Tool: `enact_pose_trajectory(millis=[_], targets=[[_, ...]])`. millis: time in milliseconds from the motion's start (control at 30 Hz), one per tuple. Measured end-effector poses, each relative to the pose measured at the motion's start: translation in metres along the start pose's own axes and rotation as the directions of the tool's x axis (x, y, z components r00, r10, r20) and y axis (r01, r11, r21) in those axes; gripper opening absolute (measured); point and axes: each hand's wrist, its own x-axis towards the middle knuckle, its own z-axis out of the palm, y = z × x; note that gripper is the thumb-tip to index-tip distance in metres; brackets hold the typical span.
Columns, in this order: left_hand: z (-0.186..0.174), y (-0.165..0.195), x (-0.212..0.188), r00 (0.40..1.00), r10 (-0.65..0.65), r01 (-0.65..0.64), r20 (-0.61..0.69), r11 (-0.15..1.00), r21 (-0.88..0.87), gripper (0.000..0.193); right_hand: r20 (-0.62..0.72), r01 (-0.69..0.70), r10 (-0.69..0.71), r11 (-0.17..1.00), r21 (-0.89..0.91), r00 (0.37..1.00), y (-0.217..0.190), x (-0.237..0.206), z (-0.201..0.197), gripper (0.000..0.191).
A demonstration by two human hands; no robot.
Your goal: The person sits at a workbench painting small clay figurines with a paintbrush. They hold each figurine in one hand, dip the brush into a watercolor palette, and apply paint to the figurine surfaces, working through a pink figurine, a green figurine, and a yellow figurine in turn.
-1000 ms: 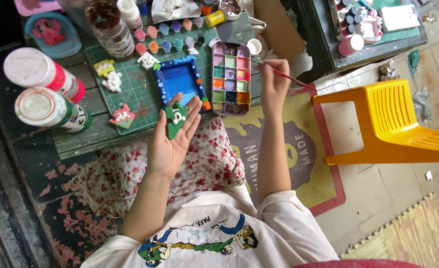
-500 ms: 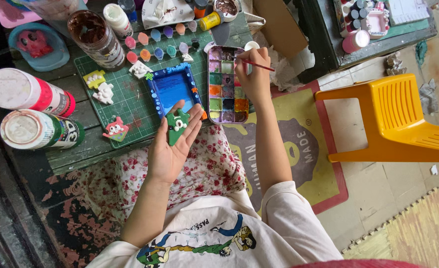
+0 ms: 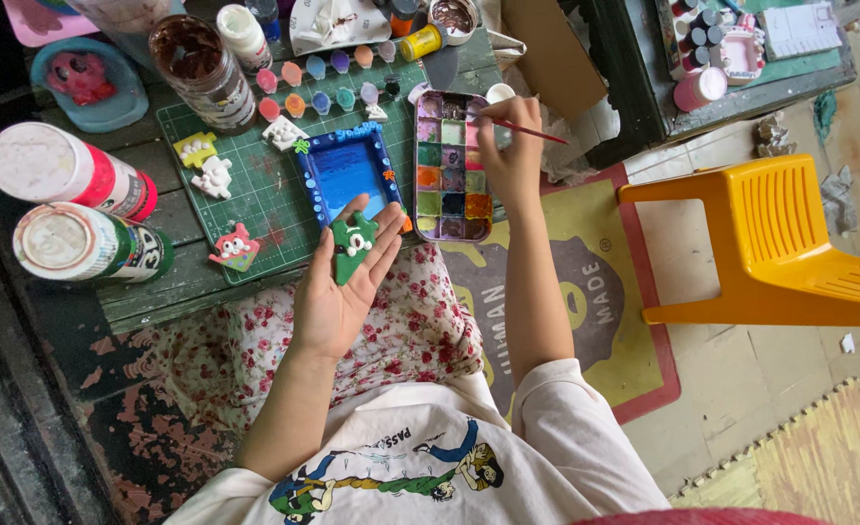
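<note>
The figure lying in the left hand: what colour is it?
Green with white details, on the figure lying in the left hand; head view.

Glossy yellow plastic stool (image 3: 780, 243), matt green cutting mat (image 3: 265, 185) w/ worn, chipped-paint wood tabletop (image 3: 158, 292).
</note>
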Motion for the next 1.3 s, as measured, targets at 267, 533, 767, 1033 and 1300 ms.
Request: enact_pose_trajectory(millis=[267,533,767,1033,1300], targets=[[0.014,0.011,-0.031,0.991,0.033,-0.029,0.133,0.999,-0.029,0.057,-0.072,0.001,0.131,0.474,0.881,0.989,-0.12,-0.086,-0.041,0.012],[0.035,0.015,-0.08,0.962,0.094,-0.093,0.256,0.996,-0.017,0.058,-0.041,0.149,-0.163,0.729,0.668,0.986,-0.212,-0.141,-0.038,0.017],[0.041,0.016,-0.109,0.952,0.128,-0.135,0.277,0.991,0.006,0.057,-0.042,0.237,-0.269,0.751,0.616,0.962,-0.233,-0.157,-0.043,0.019],[0.046,0.019,-0.126,0.938,0.173,-0.191,0.3,0.981,0.03,0.057,-0.039,0.265,-0.302,0.761,0.592,0.953,-0.246,-0.164,-0.047,0.018],[0.045,0.021,-0.128,0.932,0.18,-0.194,0.316,0.981,0.013,0.058,-0.062,0.279,-0.306,0.742,0.61,0.95,-0.246,-0.165,-0.044,0.018]])
